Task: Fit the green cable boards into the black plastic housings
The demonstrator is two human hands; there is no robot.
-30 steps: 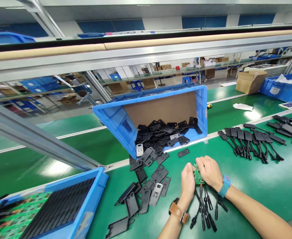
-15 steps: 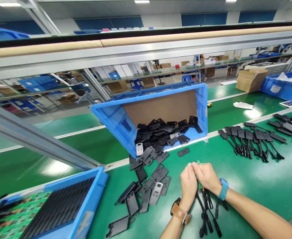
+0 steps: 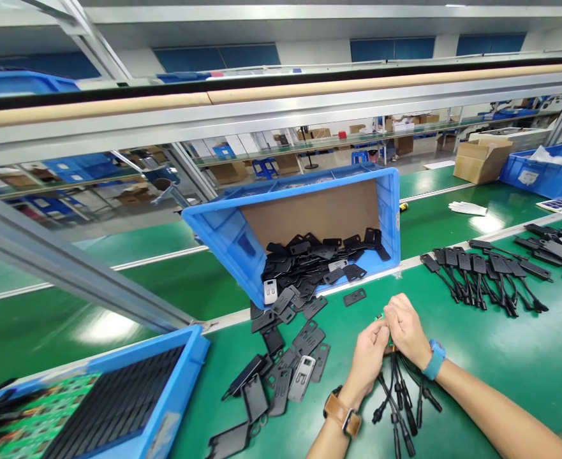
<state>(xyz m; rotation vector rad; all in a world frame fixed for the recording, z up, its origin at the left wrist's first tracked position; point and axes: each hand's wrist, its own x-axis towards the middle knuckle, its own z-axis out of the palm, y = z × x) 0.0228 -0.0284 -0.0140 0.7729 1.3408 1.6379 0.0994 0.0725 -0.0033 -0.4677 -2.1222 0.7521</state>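
My left hand (image 3: 369, 354) and my right hand (image 3: 406, 328) are closed close together over the green bench. Between their fingers is a green circuit board (image 3: 379, 317), mostly hidden, with only small bits of its edge showing. Below the hands hang or lie several black cables with plugs (image 3: 402, 401); how many join this board I cannot tell. To the left of my hands lie loose black plastic covers (image 3: 281, 390) and one grey cover (image 3: 302, 378). A single black cover (image 3: 354, 297) lies just beyond my fingers.
A tipped blue crate (image 3: 393, 217) holds a heap of black covers. At lower left, a blue bin (image 3: 185, 376) contains green boards and black cases. Cased units with cables (image 3: 479, 264) lie at right. A white glove (image 3: 467, 208) and a cardboard box (image 3: 482, 160) are farther back.
My right hand has moved slightly up over the board, and my left fingers are lower against it. Less of the green board shows. The cables beneath have shifted a little.
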